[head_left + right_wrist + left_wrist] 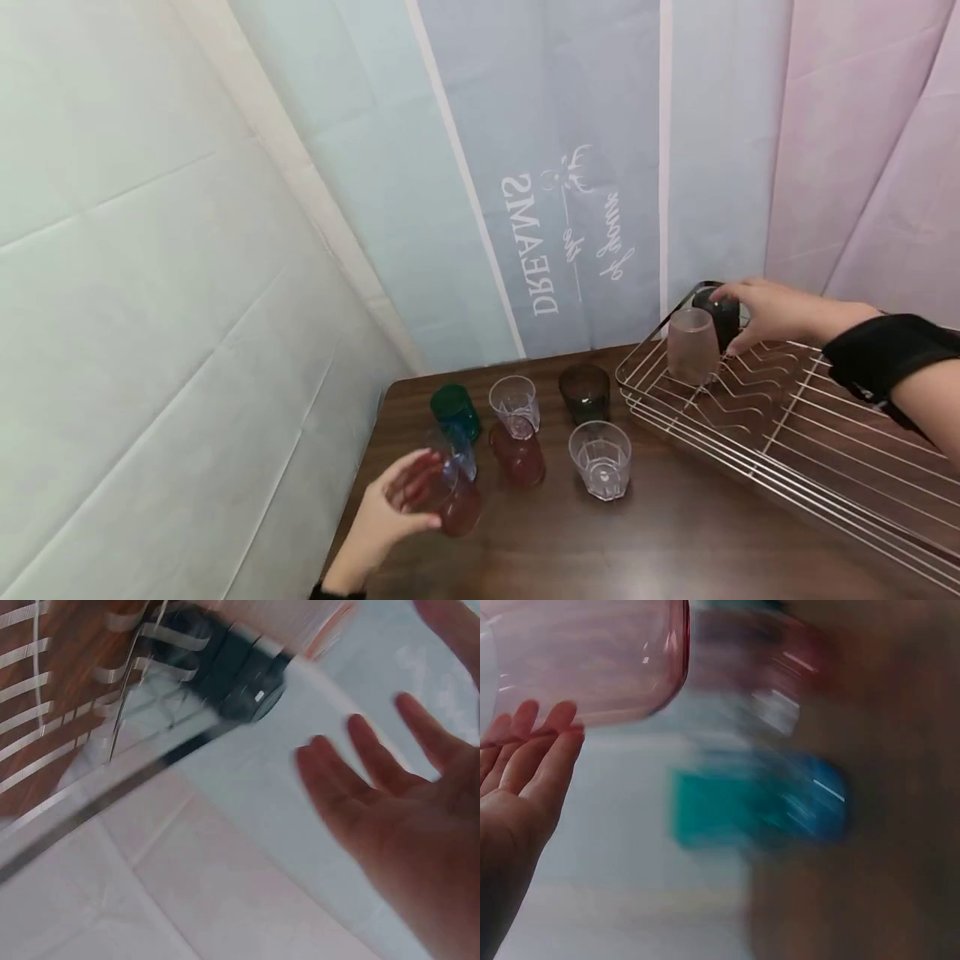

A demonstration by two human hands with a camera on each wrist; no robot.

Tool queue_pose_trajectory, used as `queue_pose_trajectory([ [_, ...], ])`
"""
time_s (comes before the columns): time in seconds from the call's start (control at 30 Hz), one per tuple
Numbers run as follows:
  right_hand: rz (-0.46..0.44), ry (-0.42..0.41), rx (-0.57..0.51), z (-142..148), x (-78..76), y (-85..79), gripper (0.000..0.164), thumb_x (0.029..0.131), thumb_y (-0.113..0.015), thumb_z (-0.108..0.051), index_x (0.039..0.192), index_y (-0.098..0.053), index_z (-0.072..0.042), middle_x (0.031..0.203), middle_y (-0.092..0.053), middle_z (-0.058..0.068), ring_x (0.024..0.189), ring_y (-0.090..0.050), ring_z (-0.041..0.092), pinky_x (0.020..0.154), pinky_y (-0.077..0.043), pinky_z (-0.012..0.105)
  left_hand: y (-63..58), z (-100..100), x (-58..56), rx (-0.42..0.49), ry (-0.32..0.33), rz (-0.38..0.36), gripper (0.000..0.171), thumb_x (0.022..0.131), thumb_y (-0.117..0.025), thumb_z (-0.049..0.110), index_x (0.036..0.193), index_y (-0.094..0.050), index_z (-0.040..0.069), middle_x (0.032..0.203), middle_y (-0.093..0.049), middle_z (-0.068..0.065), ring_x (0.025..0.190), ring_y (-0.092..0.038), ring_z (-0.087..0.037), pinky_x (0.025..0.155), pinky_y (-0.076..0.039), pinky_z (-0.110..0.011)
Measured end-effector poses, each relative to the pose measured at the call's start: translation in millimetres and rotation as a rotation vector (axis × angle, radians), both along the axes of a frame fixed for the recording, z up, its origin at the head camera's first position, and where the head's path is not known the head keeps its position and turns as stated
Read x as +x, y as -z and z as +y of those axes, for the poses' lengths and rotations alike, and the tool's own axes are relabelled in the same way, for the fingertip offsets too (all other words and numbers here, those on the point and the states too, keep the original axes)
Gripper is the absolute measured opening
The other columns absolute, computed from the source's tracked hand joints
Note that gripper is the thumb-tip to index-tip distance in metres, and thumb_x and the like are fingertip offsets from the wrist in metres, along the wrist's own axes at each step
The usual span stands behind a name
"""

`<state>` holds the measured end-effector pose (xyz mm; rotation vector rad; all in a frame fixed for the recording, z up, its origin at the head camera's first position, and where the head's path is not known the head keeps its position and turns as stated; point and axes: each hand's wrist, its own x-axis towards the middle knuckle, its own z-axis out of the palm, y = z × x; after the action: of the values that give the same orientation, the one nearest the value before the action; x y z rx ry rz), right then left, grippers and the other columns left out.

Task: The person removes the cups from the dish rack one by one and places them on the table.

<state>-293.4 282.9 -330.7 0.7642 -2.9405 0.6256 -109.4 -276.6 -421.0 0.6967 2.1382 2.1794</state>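
My left hand (378,512) grips a clear reddish-pink cup (460,510) at the table's left; in the left wrist view, the fingers lie along the pink cup's (592,660) side. Close beyond it, a blue cup (461,454) stands in front of a teal cup (452,408). My right hand (787,310) is over the rack's far corner, fingers spread beside a black cup (723,321). In the right wrist view, the right hand (420,802) stands apart from the dark cup (232,671). Next to the dark cup, a pale pink cup (692,354) sits in the wire rack (757,462).
Between the left hand and the rack stand a red cup (521,458), a clear cup (517,400), a dark smoky cup (585,392) and another clear cup (602,458). The brown table (555,550) meets hanging cloth (480,167) at the back and left.
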Motion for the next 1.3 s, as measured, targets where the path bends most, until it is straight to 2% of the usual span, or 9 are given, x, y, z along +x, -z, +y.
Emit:
queue_pose_trajectory([
  [0.13, -0.040, -0.013, 0.081, -4, -12.8, 18.6, 0.084, 0.062, -0.095, -0.010, 0.126, -0.050, 0.021, 0.113, -0.053, 0.045, 0.107, -0.053, 0.062, 0.087, -0.049, 0.067, 40.3, -19, 27.8, -0.019, -0.152, -0.119, 0.073, 0.077, -0.081, -0.014, 0.142, -0.046, -0.014, 0.133, -0.068, 0.000, 0.121, -0.063, -0.011, 0.099, -0.051, -0.026],
  [0.3, -0.090, 0.017, 0.106, -27, -21.9, 33.8, 0.092, 0.070, -0.094, -0.018, 0.135, -0.043, 0.023, 0.126, -0.042, 0.051, 0.117, -0.046, 0.066, 0.089, -0.049, 0.067, 65.5, -25, 40.5, 0.055, -0.188, -0.327, 0.070, 0.078, -0.084, -0.010, 0.141, -0.055, 0.001, 0.130, -0.068, 0.004, 0.118, -0.063, -0.006, 0.097, -0.051, -0.022],
  [0.5, -0.148, 0.055, 0.111, -41, -31.0, 36.6, 0.096, 0.067, -0.095, -0.010, 0.140, -0.040, 0.019, 0.133, -0.037, 0.050, 0.118, -0.047, 0.064, 0.084, -0.053, 0.060, 68.3, -29, 37.6, 0.055, -0.204, -0.441, 0.072, 0.076, -0.086, -0.008, 0.141, -0.057, 0.007, 0.133, -0.066, 0.002, 0.118, -0.063, -0.002, 0.097, -0.050, -0.021],
  [0.63, -0.134, 0.058, 0.115, -42, -35.6, 37.3, 0.093, 0.061, -0.096, -0.004, 0.135, -0.045, 0.020, 0.127, -0.042, 0.049, 0.113, -0.051, 0.060, 0.079, -0.055, 0.057, 70.6, -32, 32.9, 0.091, -0.175, -0.421, 0.070, 0.077, -0.085, -0.008, 0.138, -0.060, 0.014, 0.133, -0.066, 0.005, 0.120, -0.062, -0.004, 0.099, -0.049, -0.021],
  [0.77, -0.103, 0.068, 0.121, -39, -39.1, 38.1, 0.085, 0.061, -0.095, -0.003, 0.129, -0.049, 0.020, 0.120, -0.047, 0.046, 0.107, -0.054, 0.055, 0.078, -0.055, 0.056, 72.5, -33, 25.4, 0.095, -0.135, -0.332, 0.075, 0.078, -0.085, -0.007, 0.145, -0.050, -0.006, 0.133, -0.066, 0.007, 0.123, -0.061, -0.006, 0.101, -0.048, -0.022],
  [0.9, -0.094, 0.062, 0.124, -38, -42.5, 40.5, 0.082, 0.064, -0.094, -0.004, 0.129, -0.050, 0.019, 0.116, -0.049, 0.045, 0.106, -0.054, 0.055, 0.077, -0.054, 0.057, 71.5, -33, 17.8, 0.033, -0.142, -0.301, 0.087, 0.079, -0.085, -0.005, 0.146, -0.032, -0.021, 0.131, -0.067, 0.010, 0.122, -0.061, -0.006, 0.101, -0.049, -0.023],
  [0.97, -0.088, 0.053, 0.126, -38, -44.1, 41.7, 0.080, 0.064, -0.094, -0.003, 0.129, -0.050, 0.018, 0.114, -0.050, 0.044, 0.104, -0.055, 0.055, 0.076, -0.055, 0.056, 70.2, -33, 14.5, -0.005, -0.154, -0.303, 0.091, 0.079, -0.085, -0.004, 0.147, -0.027, -0.023, 0.134, -0.066, 0.005, 0.122, -0.061, -0.005, 0.101, -0.049, -0.023],
  [1.17, -0.079, 0.051, 0.126, -40, -49.8, 43.1, 0.077, 0.063, -0.092, 0.002, 0.127, -0.053, 0.017, 0.111, -0.052, 0.042, 0.100, -0.057, 0.052, 0.071, -0.055, 0.052, 64.7, -34, 6.7, -0.100, -0.193, -0.348, 0.091, 0.079, -0.086, -0.001, 0.149, -0.032, -0.019, 0.147, -0.049, -0.031, 0.121, -0.060, -0.001, 0.101, -0.049, -0.022],
  [1.3, -0.076, 0.052, 0.119, -39, -53.1, 42.9, 0.075, 0.062, -0.091, 0.004, 0.126, -0.053, 0.016, 0.110, -0.052, 0.041, 0.098, -0.057, 0.050, 0.070, -0.054, 0.051, 61.8, -34, 0.7, -0.189, -0.191, -0.368, 0.090, 0.081, -0.088, 0.006, 0.151, -0.035, -0.013, 0.150, -0.044, -0.033, 0.128, -0.058, -0.012, 0.101, -0.049, -0.024],
])
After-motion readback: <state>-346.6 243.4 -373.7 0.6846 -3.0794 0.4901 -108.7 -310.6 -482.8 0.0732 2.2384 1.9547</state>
